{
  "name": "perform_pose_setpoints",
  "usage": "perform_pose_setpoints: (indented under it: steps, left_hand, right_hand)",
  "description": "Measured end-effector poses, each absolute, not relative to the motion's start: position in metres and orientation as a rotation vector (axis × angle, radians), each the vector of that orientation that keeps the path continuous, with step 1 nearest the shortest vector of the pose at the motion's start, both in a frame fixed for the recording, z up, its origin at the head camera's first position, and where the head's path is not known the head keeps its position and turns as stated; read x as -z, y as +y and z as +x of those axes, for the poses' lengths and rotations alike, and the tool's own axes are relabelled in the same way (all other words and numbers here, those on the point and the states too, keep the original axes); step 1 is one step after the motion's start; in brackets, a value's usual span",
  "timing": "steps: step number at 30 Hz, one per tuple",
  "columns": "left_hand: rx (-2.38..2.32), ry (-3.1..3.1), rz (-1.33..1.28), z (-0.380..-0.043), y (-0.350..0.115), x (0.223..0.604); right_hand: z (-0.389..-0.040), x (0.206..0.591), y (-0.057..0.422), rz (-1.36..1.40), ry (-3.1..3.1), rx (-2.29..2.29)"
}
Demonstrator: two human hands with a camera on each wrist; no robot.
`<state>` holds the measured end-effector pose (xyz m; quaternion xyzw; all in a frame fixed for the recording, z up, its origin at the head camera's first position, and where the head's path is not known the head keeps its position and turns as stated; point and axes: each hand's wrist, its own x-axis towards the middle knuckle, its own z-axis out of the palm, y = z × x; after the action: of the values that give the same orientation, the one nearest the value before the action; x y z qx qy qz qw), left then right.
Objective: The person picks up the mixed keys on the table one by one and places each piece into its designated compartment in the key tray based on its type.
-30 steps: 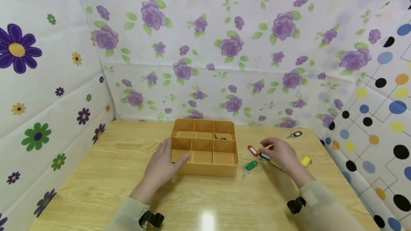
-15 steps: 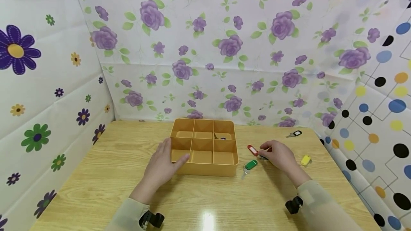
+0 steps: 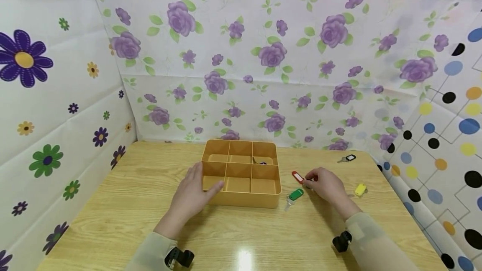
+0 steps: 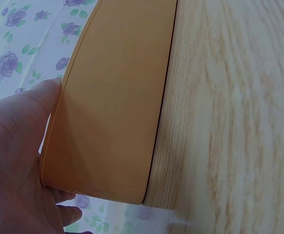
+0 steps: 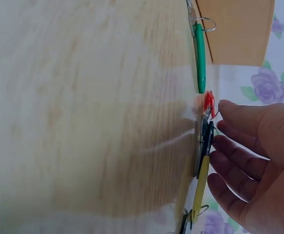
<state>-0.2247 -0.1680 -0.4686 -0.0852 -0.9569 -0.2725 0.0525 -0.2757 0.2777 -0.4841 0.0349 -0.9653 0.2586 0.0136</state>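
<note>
My left hand (image 3: 193, 198) rests on the left front corner of an orange six-compartment box (image 3: 244, 200). Its thumb lies over the front rim and its straight fingers along the left side, also seen in the left wrist view. Right of the box, my right hand (image 3: 326, 185) hovers low over key tags, fingers loosely bent and apart. In the right wrist view, its thumb is close to a red key tag (image 5: 209, 100). The other fingertips are near a black key tag (image 5: 207, 139) and a yellow key tag (image 5: 200, 187), both largely hidden from the head view.
A green key tag (image 3: 296, 194) with a key lies between box and right hand. Another yellow key tag (image 3: 360, 189) and a black-framed key tag (image 3: 350, 157) lie farther right. A dark key tag (image 3: 262, 163) sits in the back right compartment. Patterned cloths surround the table (image 3: 113, 221).
My right hand has lowered slightly over the black key tag, and its thumb and forefinger have come nearer the tag. The left hand stays on the box.
</note>
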Motion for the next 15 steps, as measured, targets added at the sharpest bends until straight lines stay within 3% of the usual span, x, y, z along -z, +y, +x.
perform_pose_setpoints:
  steps: [15]
  left_hand:
    - [0.834,-2.903,-0.262,-0.2237,-0.1675,0.4691]
  right_hand:
    - [-0.2787,0.4888,0.2740,0.105,-2.991,-0.780]
